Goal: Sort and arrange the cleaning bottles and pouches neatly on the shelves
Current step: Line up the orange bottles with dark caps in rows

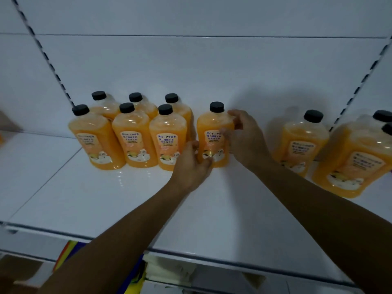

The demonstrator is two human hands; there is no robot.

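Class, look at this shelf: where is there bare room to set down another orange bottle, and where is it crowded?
Free: the wide front strip of the white shelf, ahead of the six grouped bottles; also the gap between the held bottle and the lone bottle, behind the right hand. Crowded: the six-bottle cluster, where the left hand reaches, and the far-right bottles.

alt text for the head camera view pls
Both hands, left hand and right hand, grip an upright orange bottle on a white shelf, beside a six-bottle group; more orange bottles stand right.
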